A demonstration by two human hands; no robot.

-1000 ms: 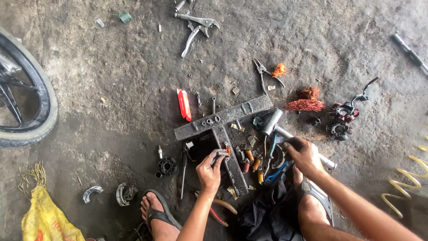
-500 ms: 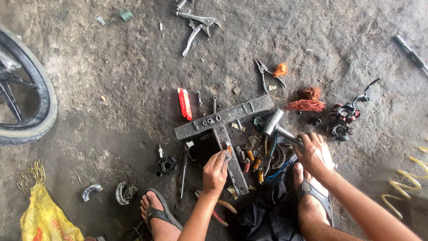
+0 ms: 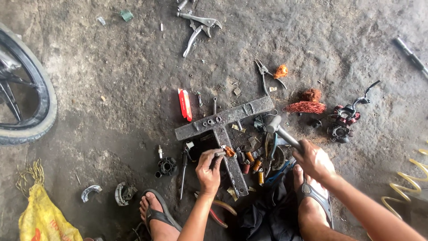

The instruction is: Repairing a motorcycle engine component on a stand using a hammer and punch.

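Observation:
My left hand (image 3: pixel 208 167) pinches a small orange-tipped part (image 3: pixel 228 152) against the stem of a T-shaped steel bar (image 3: pixel 223 119) that lies on the dirt floor. My right hand (image 3: pixel 314 159) grips the handle of a hammer (image 3: pixel 279 130), whose grey head hangs just right of the bar's crosspiece. Small bolts sit on the bar where stem and crosspiece meet. Several screwdrivers with orange handles (image 3: pixel 254 163) lie between my two hands.
Locking pliers (image 3: pixel 198 26) lie far ahead, small pliers (image 3: pixel 266 76) and copper wire clumps (image 3: pixel 306 105) to the right, a red box cutter (image 3: pixel 185 104) left of the bar. A tyre (image 3: pixel 33 102) is at left, a yellow bag (image 3: pixel 40 218) bottom left. My sandalled feet (image 3: pixel 156 214) frame the work.
My left hand has shifted slightly right along the bar's stem with the small part. My right hand and the hammer have edged right and up a little.

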